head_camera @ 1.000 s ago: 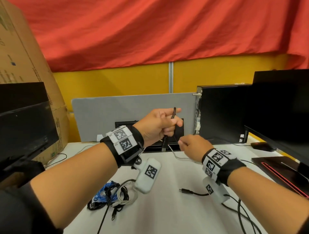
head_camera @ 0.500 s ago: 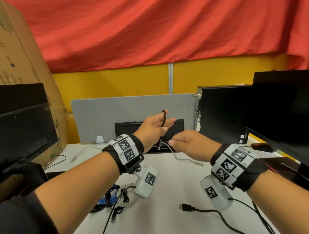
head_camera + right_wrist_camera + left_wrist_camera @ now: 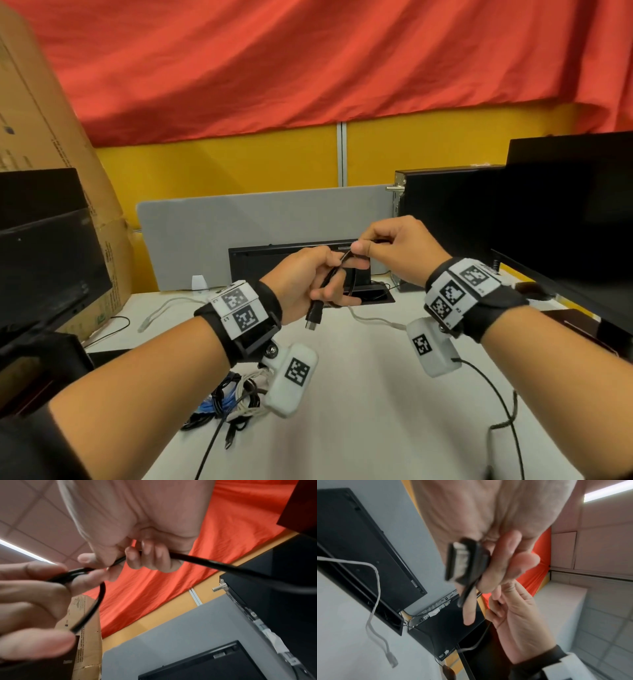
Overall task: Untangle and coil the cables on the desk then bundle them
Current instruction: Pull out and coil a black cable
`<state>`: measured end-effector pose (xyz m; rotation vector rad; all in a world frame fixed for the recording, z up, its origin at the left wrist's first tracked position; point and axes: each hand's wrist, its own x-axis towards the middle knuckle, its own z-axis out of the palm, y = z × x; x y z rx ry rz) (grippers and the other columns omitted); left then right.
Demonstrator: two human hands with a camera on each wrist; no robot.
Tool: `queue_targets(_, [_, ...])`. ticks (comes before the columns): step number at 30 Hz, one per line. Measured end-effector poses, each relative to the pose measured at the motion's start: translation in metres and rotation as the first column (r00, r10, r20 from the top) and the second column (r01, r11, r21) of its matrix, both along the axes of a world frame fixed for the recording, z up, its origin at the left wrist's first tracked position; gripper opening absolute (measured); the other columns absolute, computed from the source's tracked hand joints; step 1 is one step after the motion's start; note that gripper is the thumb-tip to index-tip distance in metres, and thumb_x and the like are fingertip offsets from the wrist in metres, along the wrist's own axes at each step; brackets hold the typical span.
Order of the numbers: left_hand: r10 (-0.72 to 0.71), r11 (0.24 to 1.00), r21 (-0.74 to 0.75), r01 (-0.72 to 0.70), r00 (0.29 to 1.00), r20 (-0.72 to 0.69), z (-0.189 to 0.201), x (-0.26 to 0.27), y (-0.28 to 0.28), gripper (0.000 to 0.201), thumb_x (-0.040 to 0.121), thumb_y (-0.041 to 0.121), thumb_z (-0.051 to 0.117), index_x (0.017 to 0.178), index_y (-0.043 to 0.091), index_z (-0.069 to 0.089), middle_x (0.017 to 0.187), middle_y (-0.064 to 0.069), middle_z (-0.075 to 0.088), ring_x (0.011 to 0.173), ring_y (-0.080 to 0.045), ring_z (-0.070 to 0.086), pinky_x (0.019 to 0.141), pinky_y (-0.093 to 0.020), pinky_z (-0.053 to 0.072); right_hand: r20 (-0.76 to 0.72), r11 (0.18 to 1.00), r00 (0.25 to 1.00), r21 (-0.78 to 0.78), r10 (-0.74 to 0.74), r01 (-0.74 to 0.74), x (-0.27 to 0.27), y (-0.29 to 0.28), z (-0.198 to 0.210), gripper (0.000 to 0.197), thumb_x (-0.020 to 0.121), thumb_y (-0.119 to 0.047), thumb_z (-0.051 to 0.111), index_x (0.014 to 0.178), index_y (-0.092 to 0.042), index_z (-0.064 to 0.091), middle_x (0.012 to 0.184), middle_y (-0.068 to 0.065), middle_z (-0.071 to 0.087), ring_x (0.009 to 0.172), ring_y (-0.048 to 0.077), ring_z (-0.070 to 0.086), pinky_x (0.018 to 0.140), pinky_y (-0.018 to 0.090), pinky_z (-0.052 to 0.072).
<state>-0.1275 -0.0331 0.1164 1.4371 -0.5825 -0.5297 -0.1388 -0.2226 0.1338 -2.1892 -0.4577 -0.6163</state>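
Observation:
My left hand point(image 3: 317, 279) is raised above the white desk point(image 3: 359, 411) and holds a black cable point(image 3: 329, 281) looped round its fingers. The cable's flat plug point(image 3: 313, 317) hangs below that hand and faces the left wrist view as the plug point(image 3: 460, 562). My right hand point(image 3: 387, 250), just right of the left, pinches the same black cable point(image 3: 214, 564) and draws it across the left fingers point(image 3: 42, 582). A bundle of blue, white and black cables point(image 3: 226, 401) lies on the desk under my left wrist.
A white cable point(image 3: 373, 320) trails across the desk from a black cable slot point(image 3: 376, 294). A black computer case point(image 3: 448, 212) and monitor point(image 3: 575, 219) stand at the right, another monitor point(image 3: 44, 260) and a cardboard box point(image 3: 44, 137) at the left. A grey divider point(image 3: 239, 233) stands behind.
My right hand has risen and come up to the left hand, carrying the black cable over its fingers. The plug now hangs below the left hand.

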Motion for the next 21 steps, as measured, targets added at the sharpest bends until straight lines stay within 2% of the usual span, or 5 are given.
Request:
queue_targets(8, [0.006,0.963,-0.271,-0.011,1.000,-0.019,-0.004,-0.002,-0.007,0.039,0.104,0.020,0.037,0.113,-0.015,0.052,0.048,-0.004,0.048,0.049,-0.017,0.045,0.104,-0.054,0.044,-0.155,0.996,0.984,-0.041,-0.084,0.078,0.017,0.008,-0.043,0.027,0.102,-0.022,0.041,0.101,-0.015,0.067,0.088,0.010,0.064,0.088,0.031,0.061,0.083,0.044,0.051])
queue_targets(10, [0.046,0.955,-0.293,-0.045,0.999,-0.005,-0.005,-0.002,-0.009,0.036,0.105,0.020,0.035,0.116,-0.012,0.046,0.082,-0.018,0.072,0.052,-0.016,0.049,0.103,-0.051,0.045,-0.278,0.986,0.955,-0.157,-0.102,0.060,0.015,0.014,-0.059,0.026,0.101,-0.017,0.040,0.094,-0.013,0.065,0.097,0.010,0.067,0.094,0.030,0.063,0.087,0.045,0.051])
queue_targets(13, [0.086,0.951,-0.299,-0.075,0.996,0.024,-0.011,-0.001,-0.008,0.030,0.104,0.020,0.036,0.116,-0.003,0.050,0.123,-0.019,0.065,0.052,-0.010,0.059,0.101,-0.054,0.045,-0.373,0.954,0.921,-0.298,-0.110,-0.007,0.006,0.024,-0.068,0.027,0.102,-0.018,0.038,0.092,-0.020,0.063,0.112,0.002,0.065,0.106,0.021,0.059,0.096,0.035,0.046])
queue_targets(17, [0.153,0.926,-0.350,-0.141,0.988,0.007,-0.018,0.004,-0.010,0.022,0.104,0.020,0.037,0.112,0.004,0.050,0.129,-0.012,0.063,0.087,-0.026,0.074,0.089,-0.047,0.055,-0.443,0.934,0.894,-0.343,-0.071,-0.096,-0.006,0.031,-0.060,0.025,0.101,-0.022,0.040,0.094,-0.017,0.063,0.090,-0.010,0.057,0.076,0.019,0.063,0.061,0.030,0.054])
queue_targets(21, [0.273,0.928,-0.294,-0.229,0.955,0.116,-0.019,0.013,-0.003,0.017,0.105,0.018,0.035,0.108,0.015,0.052,0.133,-0.005,0.060,0.102,-0.031,0.070,0.093,-0.042,0.051,-0.434,0.911,0.898,-0.395,-0.071,-0.119,-0.017,0.031,-0.052,0.028,0.101,-0.027,0.042,0.092,-0.016,0.066,0.070,-0.016,0.050,0.056,-0.006,0.057,0.047,0.010,0.044])
